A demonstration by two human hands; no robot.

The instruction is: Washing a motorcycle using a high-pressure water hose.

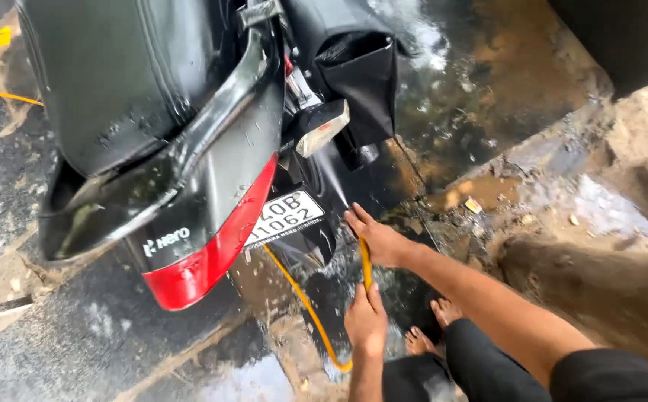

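Rear of a black motorcycle (153, 112) with a red tail section (212, 257) and white number plate (285, 216), standing on a wet paved floor (78, 335). The right hand (377, 240), its grip closed round the far end of a yellow hose (366, 268), directs a thin water jet (333, 179) up and left toward the underside near the plate. The left hand (366, 320), nearer the viewer, wraps the same hose just below. The hose loops down to the floor beside two bare feet (432, 327).
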